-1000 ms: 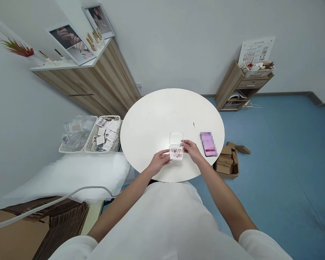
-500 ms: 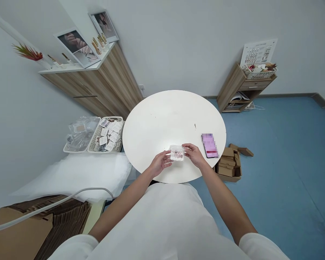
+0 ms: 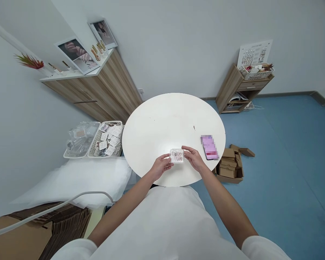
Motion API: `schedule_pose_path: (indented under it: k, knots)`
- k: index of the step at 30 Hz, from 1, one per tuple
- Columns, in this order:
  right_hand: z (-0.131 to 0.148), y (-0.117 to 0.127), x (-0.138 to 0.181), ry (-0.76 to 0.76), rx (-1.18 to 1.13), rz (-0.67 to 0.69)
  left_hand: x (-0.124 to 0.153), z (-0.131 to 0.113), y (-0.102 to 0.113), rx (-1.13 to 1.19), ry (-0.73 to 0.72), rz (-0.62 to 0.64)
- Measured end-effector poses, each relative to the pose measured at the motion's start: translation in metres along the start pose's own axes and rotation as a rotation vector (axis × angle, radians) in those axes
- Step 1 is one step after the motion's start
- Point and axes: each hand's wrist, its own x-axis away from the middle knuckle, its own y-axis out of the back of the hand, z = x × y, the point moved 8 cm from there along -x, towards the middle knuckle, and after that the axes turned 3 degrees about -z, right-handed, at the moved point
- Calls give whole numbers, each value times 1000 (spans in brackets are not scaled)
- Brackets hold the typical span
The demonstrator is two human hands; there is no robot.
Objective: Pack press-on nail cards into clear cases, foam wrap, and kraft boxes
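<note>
A small clear plastic case (image 3: pixel 177 155) with pinkish pieces inside lies near the front edge of the round white table (image 3: pixel 162 122), its lid down. My left hand (image 3: pixel 161 167) grips its left side with curled fingers. On the case's right side, my right hand (image 3: pixel 193 159) pinches it with fingertips. A phone (image 3: pixel 209 147) with a pink screen lies on the table just right of my right hand.
Two white baskets (image 3: pixel 93 140) of clear packets and cards stand left of the table on a white-covered surface. Small cardboard boxes (image 3: pixel 229 167) lie on the blue floor at right. A wooden cabinet (image 3: pixel 108 86) and a small shelf unit (image 3: pixel 237 88) line the wall.
The case's lid stood open a second ago; it has folded down and now lies shut. Both hands stayed on the case's sides.
</note>
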Motion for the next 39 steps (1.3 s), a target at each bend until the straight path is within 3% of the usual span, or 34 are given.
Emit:
schedule_pose_path:
  k: [4,8,14,19,29,35,39]
  knots:
    - [-3,4,11,-2,23,-97,1,-7,2,-48,-79,-31]
    - [-14,3,21,-70,146,-103,1,-15,4,-115,-166,-62]
    - [-7,-1,22,17,248,-132,3,-19,5,-222,-216,-67]
    - [-9,1,20,-7,277,-142,7,-17,16,-328,-213,-103]
    - [-34,-10,12,-70,378,-59,10,-3,32,-282,-135,-127]
    - [-12,-31,7,124,616,8,12,-12,58,-244,-118,-197]
    - [-2,-71,6,273,821,200,14,-18,81,-221,-128,-210]
